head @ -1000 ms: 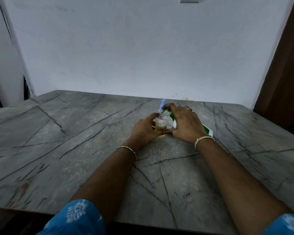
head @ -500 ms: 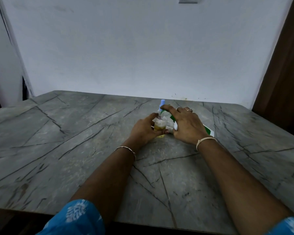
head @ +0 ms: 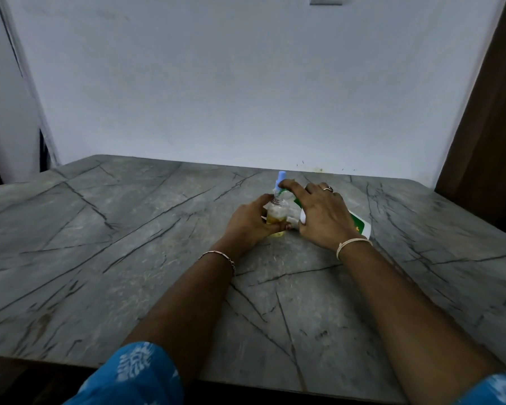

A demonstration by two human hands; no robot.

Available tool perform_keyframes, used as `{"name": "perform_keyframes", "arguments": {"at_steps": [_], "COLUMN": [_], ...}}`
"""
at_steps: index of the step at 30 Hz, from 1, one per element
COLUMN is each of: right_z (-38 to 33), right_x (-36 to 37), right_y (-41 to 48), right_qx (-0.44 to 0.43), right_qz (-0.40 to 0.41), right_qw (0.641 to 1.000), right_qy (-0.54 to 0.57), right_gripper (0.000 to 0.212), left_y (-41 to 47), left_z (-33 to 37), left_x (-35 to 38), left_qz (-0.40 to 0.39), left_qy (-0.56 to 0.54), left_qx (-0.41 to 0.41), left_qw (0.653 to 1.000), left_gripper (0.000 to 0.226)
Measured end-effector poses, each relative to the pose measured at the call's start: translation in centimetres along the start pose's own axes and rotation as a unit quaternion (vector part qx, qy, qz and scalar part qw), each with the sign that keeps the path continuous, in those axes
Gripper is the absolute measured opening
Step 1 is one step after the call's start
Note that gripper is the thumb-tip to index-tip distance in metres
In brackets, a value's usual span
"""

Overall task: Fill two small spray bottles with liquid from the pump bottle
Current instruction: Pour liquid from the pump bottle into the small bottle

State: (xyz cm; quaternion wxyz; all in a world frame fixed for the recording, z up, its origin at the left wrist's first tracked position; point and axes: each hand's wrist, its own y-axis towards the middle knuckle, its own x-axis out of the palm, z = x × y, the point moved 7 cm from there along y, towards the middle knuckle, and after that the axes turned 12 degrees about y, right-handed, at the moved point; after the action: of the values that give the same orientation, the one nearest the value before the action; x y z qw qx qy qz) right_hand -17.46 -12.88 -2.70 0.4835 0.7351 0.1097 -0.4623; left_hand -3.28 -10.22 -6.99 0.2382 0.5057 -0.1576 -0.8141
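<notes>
left hand (head: 250,222): wrapping round the small spray bottle (head: 276,215), holding it upright on the marble table (head: 129,229), yellow liquid sitting partway up.
right hand (head: 323,217): lying over the tilted pump bottle (head: 360,225), thumb curling round it, forefinger reaching to the head just above the left grip.
risk: spout sitting off the narrow neck, so liquid likely running over the fingers; a hard press likely tipping the little bottle.
around: blue cap (head: 281,176) poking up just behind the grip; whose cap, cannot tell.
blocking: right hand covering the spout, aim unreadable.
</notes>
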Motion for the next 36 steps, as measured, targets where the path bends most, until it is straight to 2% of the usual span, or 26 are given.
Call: {"name": "perform_keyframes", "arguments": {"at_steps": [12, 21, 31, 36], "right_z": [-0.36, -0.07, -0.15, -0.07], "right_x": [0.04, -0.13, 0.09, 0.05], "right_y": [0.26, -0.31, 0.20, 0.04], "right_qx": [0.013, 0.001, 0.014, 0.004], "right_qz": [0.005, 0.001, 0.002, 0.002], "right_qw": [1.000, 1.000, 1.000, 1.000], "right_qy": [-0.005, -0.013, -0.003, -0.016], "right_gripper": [0.078, 0.084, 0.077, 0.080], "left_y": [-0.01, -0.11, 0.00, -0.04], "left_z": [0.17, 0.17, 0.17, 0.18], "left_x": [-0.14, -0.17, -0.11, -0.12], "left_qz": [-0.002, -0.001, -0.003, 0.000], "left_qy": [-0.007, 0.000, 0.009, 0.007], "left_qx": [0.000, 0.000, 0.001, -0.001], "left_qw": [1.000, 1.000, 1.000, 1.000], "left_gripper": [0.071, 0.072, 0.072, 0.073]}}
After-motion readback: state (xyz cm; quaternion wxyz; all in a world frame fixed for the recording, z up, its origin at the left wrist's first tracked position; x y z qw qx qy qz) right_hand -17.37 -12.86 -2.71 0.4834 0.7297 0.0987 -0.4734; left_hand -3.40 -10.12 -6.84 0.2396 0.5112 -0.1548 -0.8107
